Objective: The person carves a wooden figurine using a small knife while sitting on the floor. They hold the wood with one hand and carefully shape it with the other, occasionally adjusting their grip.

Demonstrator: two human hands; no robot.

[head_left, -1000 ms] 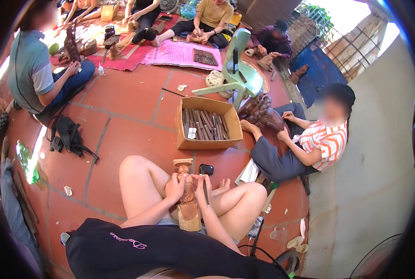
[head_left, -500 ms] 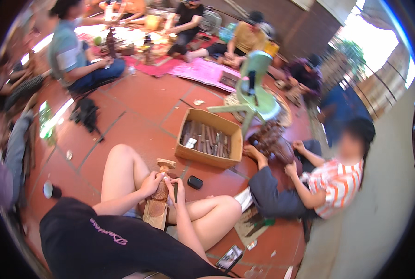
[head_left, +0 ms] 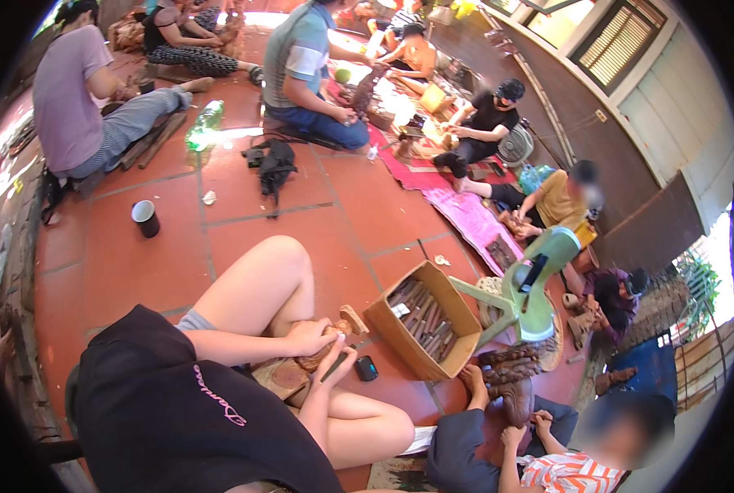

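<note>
Between my legs stands a light-brown wood carving (head_left: 352, 320), its narrow top piece showing past my fingers. My left hand (head_left: 308, 338) is closed around its upper part. In my closed right hand (head_left: 331, 367) is a slim tool with a dark green handle (head_left: 334, 366); its working end is hidden at the carving. Something small and white shows at the fingertips, too small to name. Below the hands, a wooden block (head_left: 281, 376) with a rounded front lies against my lap, partly covered by my arms. A small black case (head_left: 367, 368) sits on the floor just right of my hands.
A cardboard box (head_left: 457, 358) of dark-handled tools stands ahead right, beside a green plastic chair (head_left: 539, 304). A person in a striped shirt (head_left: 576, 472) sits close at right with a dark carving (head_left: 510, 386). A black cup (head_left: 146, 219) and black bag (head_left: 275, 167) lie left.
My view has swung left and tilted, so the box, chair and people appear shifted. Both hands stay at the carving, the right still holding the green-handled tool.
</note>
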